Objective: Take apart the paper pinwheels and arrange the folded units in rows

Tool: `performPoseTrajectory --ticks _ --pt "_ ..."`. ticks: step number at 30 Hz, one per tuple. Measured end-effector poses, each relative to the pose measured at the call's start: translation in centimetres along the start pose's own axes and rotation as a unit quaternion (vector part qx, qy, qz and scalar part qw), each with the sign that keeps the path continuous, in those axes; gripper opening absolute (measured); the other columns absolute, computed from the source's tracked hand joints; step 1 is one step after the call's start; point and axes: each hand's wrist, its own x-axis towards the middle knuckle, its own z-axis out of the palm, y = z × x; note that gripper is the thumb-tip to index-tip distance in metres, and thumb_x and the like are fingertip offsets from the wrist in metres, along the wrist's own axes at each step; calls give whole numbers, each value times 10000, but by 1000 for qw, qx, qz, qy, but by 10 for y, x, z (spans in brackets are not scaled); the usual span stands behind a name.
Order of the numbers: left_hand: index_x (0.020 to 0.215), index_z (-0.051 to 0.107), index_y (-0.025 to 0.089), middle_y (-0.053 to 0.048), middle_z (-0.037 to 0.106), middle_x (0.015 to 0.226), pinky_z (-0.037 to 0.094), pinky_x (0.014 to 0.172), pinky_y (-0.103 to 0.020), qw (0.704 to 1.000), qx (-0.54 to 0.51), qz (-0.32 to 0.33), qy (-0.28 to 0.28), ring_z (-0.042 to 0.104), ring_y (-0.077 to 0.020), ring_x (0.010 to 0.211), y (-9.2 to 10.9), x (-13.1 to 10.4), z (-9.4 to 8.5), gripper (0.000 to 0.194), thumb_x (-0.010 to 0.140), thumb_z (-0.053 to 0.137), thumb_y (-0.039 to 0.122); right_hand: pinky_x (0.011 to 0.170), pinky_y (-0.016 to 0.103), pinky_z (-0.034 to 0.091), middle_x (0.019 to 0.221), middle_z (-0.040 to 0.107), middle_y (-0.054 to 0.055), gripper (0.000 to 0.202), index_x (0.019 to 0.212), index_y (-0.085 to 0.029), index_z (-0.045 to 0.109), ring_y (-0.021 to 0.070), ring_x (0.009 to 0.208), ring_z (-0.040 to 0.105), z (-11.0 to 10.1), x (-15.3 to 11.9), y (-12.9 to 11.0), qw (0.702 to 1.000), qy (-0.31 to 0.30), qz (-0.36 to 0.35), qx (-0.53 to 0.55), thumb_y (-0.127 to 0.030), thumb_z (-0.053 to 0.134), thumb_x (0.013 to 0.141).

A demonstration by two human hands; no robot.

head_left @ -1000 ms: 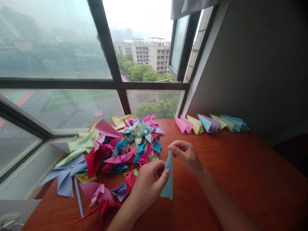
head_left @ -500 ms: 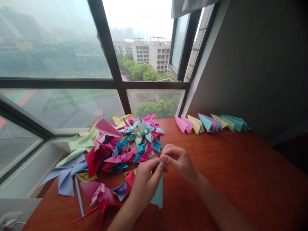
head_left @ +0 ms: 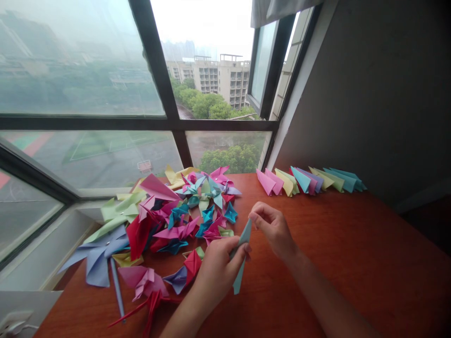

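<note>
A narrow folded piece of light teal paper (head_left: 238,280) is held over the table. My left hand (head_left: 221,263) pinches its middle between thumb and fingers, and its lower end hangs below. At the pointed upper tip, my right hand (head_left: 271,230) has thumb and forefinger pressed together on the paper. Left of my hands lies a heap of folded paper shapes, with a blue pinwheel (head_left: 100,253), a red folded piece (head_left: 138,234) and a pink one (head_left: 143,281) among them.
The reddish-brown wooden table (head_left: 352,253) stands against a window. Along its back right edge leans a row of folded paper planes (head_left: 306,180) in several colours. A red paper crane (head_left: 153,307) lies near the front left.
My right hand has moved right and slightly away from my left hand. The teal paper has turned, and its pointed tip now shows between my hands.
</note>
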Motion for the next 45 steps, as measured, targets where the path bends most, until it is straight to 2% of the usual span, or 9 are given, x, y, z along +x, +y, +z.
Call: performPoseTrajectory --ticks 9,11,13,17,21,29,35,40,45 --pt "634 455 183 25 402 598 299 541 -226 999 -16 -1 -41 376 -120 564 -5 -2 3 465 985 398 483 527 229 362 618 487 -37 267 786 -200 611 102 559 427 -16 9 10 986 148 37 64 -449 698 830" --pt "637 445 185 28 406 594 293 534 -221 999 -17 0 -35 372 -117 558 -6 -2 3 449 986 406 464 511 220 381 651 528 -34 289 848 -207 607 99 551 456 -11 8 12 985 124 68 100 -487 676 839" --pt "630 447 183 29 414 585 285 521 -216 1000 -16 2 -18 369 -113 552 -6 -1 1 444 987 410 445 504 219 403 657 544 -30 330 829 -203 584 100 547 486 -4 5 13 988 59 93 107 -527 628 868" --pt "702 563 177 16 517 619 323 535 -210 1000 -13 -2 24 443 -124 568 -6 1 -5 409 991 402 417 520 225 424 604 525 -26 439 705 -191 534 105 546 513 9 -2 13 994 -57 84 35 -579 544 909" --pt "719 597 181 -1 599 654 372 562 -215 998 -23 -17 49 541 -150 612 -7 1 -9 410 989 396 415 539 235 439 636 559 -16 447 763 -185 573 115 567 539 14 -6 10 989 -125 83 12 -606 526 908" --pt "673 536 183 14 526 597 331 527 -211 996 21 -1 81 460 -129 557 -8 4 -9 396 970 433 424 517 221 372 586 526 -30 441 686 -185 542 98 540 481 14 -6 17 995 -52 74 -45 -569 568 902" --pt "692 528 186 30 470 566 302 500 -215 988 13 -19 154 437 -124 537 -16 5 -12 379 964 442 436 549 224 406 636 579 -13 446 709 -183 564 111 581 524 28 -14 19 986 -146 83 -12 -582 550 906" --pt "676 516 188 30 472 560 305 492 -221 985 9 -24 168 440 -123 523 -17 4 -13 399 964 434 452 509 212 354 587 538 -27 474 654 -179 523 86 533 473 30 -16 19 988 -129 68 -47 -562 519 932" --pt "698 551 185 25 511 565 335 495 -220 981 -34 -26 187 469 -125 515 -13 4 -14 383 958 450 448 564 223 438 708 632 -6 340 851 -177 609 109 605 562 33 -16 17 986 -130 102 35 -515 643 866"
